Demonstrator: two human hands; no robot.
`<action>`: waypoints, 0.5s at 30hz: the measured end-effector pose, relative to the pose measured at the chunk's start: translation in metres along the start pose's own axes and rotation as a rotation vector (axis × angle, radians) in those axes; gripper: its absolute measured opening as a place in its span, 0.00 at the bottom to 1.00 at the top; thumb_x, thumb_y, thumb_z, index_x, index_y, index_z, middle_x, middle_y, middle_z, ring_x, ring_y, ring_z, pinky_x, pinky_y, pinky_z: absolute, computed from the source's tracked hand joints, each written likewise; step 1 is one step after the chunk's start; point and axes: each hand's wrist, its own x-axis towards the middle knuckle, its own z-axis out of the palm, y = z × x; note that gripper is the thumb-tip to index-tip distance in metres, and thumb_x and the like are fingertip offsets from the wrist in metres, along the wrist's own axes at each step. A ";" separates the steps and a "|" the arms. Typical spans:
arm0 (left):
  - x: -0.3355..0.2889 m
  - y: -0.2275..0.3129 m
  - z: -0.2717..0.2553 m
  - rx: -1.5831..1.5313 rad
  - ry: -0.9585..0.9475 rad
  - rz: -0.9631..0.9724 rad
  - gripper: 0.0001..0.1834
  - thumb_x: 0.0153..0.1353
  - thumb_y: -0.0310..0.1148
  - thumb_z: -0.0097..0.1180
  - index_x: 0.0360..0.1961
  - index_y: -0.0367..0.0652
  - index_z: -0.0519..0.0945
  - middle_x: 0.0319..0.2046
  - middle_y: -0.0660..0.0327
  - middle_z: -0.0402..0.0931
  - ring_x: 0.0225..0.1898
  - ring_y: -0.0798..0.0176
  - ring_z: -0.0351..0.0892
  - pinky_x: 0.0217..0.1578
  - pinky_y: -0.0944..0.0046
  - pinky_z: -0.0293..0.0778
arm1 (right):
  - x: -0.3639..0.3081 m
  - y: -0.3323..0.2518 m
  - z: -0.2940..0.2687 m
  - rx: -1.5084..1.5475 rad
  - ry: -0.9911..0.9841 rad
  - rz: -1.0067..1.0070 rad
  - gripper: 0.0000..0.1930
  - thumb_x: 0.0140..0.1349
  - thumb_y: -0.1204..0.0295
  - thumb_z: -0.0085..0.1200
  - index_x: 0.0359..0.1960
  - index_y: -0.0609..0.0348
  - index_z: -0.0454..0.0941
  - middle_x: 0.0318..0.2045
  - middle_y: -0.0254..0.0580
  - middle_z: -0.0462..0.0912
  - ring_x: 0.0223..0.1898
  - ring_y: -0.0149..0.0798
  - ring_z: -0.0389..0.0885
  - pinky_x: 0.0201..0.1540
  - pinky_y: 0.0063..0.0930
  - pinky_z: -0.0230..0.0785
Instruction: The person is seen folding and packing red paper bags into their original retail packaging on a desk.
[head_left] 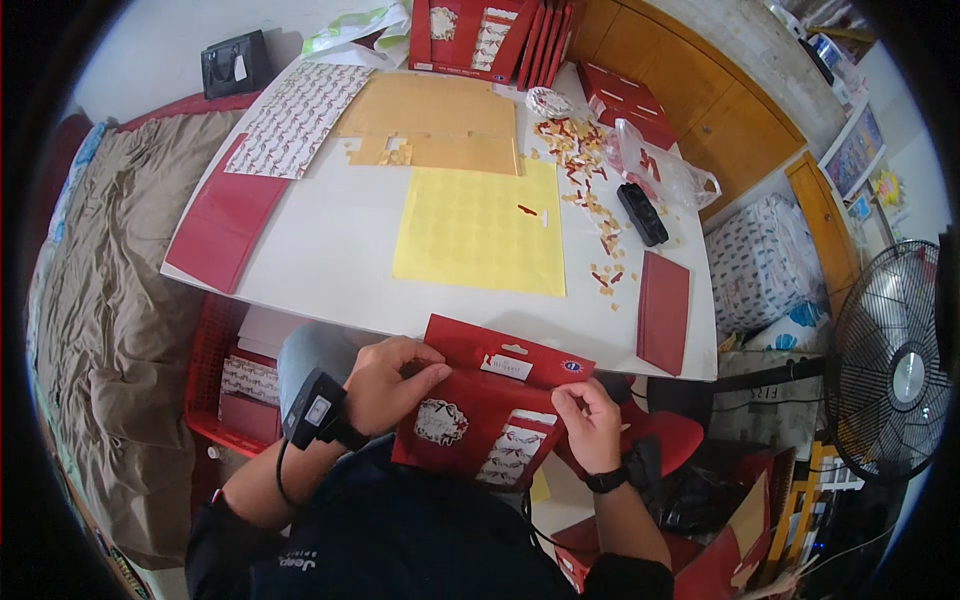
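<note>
Close to my body, below the table's front edge, I hold a red cardboard packet (484, 408) tilted between both hands. It has a flap with a hanging slot along its top, a white ornate label at its left and a patterned white panel at its lower right. My left hand (392, 385) pinches the upper left side near the fold, thumb and fingers closed. At the upper right side my right hand (592, 428) grips the packet, its thumb on the front. The packet's back is hidden. Beyond it, a yellow sheet (470, 235) with faint round marks lies on the table.
On the white table (310, 250) lie red cards (225, 225), patterned sheets (300, 112), brown cardboard (440, 110), scattered red and tan scraps (580, 150) and a black object (642, 214). Red boxes (470, 40) stand behind. A fan (905, 380) is at right, a red basket (205, 370) lower left.
</note>
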 end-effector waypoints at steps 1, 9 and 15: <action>0.001 -0.003 0.005 -0.001 -0.002 0.002 0.09 0.57 0.30 0.65 0.36 0.36 0.82 0.31 0.55 0.82 0.32 0.65 0.83 0.33 0.66 0.78 | 0.002 0.008 0.002 -0.038 0.035 -0.014 0.05 0.61 0.74 0.60 0.36 0.63 0.80 0.31 0.38 0.78 0.34 0.30 0.77 0.37 0.21 0.67; -0.002 -0.011 0.023 -0.159 0.172 -0.169 0.09 0.61 0.31 0.63 0.35 0.35 0.80 0.25 0.58 0.82 0.28 0.71 0.80 0.31 0.69 0.76 | 0.007 0.025 0.024 0.054 0.212 -0.047 0.05 0.62 0.73 0.59 0.33 0.63 0.78 0.29 0.35 0.76 0.29 0.28 0.73 0.35 0.22 0.67; -0.003 -0.009 0.021 -0.186 0.139 -0.219 0.09 0.62 0.31 0.61 0.35 0.34 0.80 0.24 0.60 0.81 0.28 0.74 0.78 0.30 0.71 0.75 | 0.004 0.026 0.014 -0.040 0.127 0.033 0.05 0.62 0.74 0.58 0.34 0.63 0.78 0.28 0.39 0.78 0.30 0.34 0.76 0.36 0.26 0.68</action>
